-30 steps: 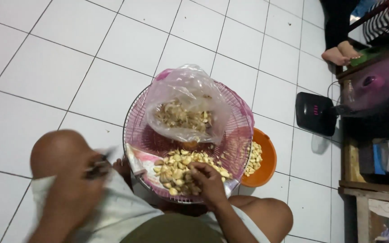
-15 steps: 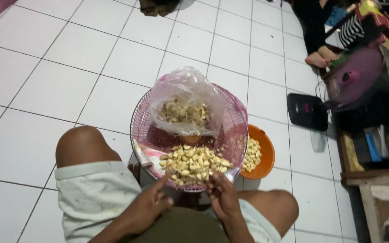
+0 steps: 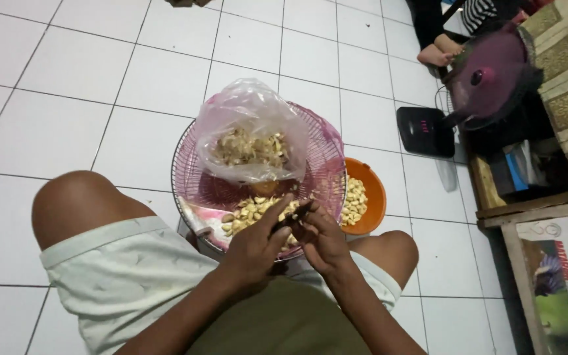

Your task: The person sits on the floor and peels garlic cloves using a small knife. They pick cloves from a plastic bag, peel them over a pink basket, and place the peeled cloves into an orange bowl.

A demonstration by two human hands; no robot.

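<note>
I sit on a white tiled floor with a round pink mesh basket [image 3: 192, 184] between my knees. Inside it lie a clear plastic bag [image 3: 251, 135] of papery peels and a heap of garlic cloves [image 3: 251, 212]. My left hand [image 3: 254, 246] pinches a small dark knife [image 3: 292, 216] over the basket's near rim. My right hand [image 3: 323, 242] meets it there, fingers curled on a garlic clove that is mostly hidden. An orange bowl [image 3: 375, 197] of peeled cloves stands touching the basket's right side.
A purple fan [image 3: 491, 69] on a black base [image 3: 425, 131] stands to the right, beside a low wooden shelf [image 3: 527, 197]. Another person's bare foot [image 3: 436, 54] rests at the top right. A printed sheet [image 3: 560, 283] lies at the lower right.
My left hand has swung in from beside my left knee with the knife and joined my right hand over the cloves. The view has tilted lower.
</note>
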